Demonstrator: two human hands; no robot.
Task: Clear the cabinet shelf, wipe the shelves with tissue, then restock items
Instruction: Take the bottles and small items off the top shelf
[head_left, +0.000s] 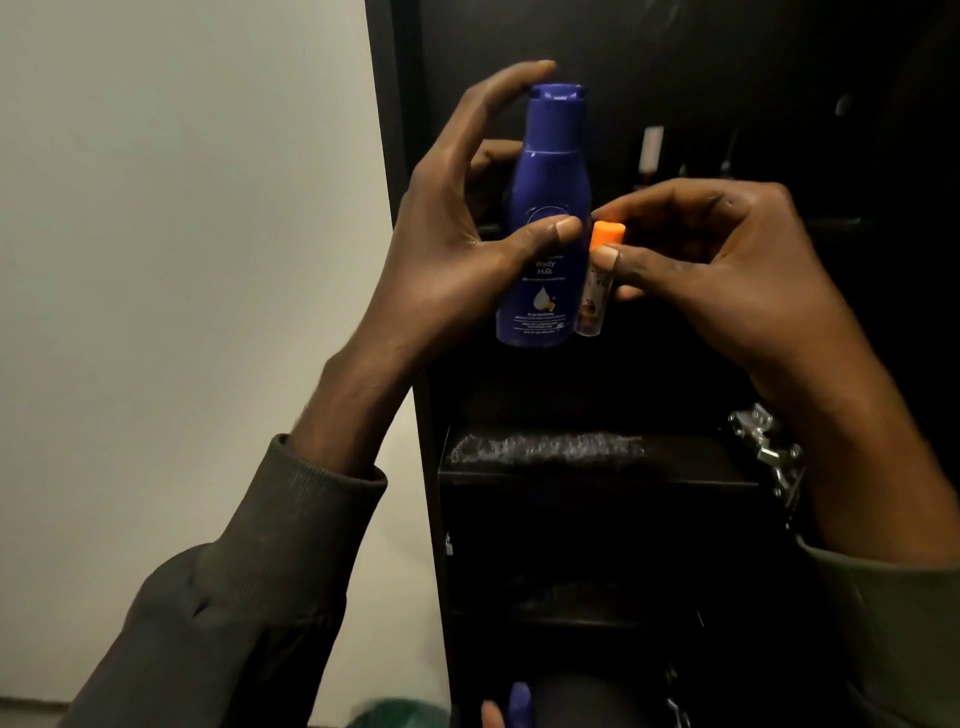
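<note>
Your left hand grips the blue body milk bottle upright in front of the dark cabinet, thumb across the label and fingers reaching up past the cap. Your right hand pinches a small orange-capped tube just beside the bottle, almost touching it. Both are probably coming off or going onto a shelf; which one, you cannot tell. Keep the bottle vertical, hold the tube by its body rather than the cap, and move one item at a time so neither knocks the other. The shelves behind are nearly black, and the pale item deep inside is unreadable. Crinkled clear plastic lies on a lower ledge. No tissue is visible.
</note>
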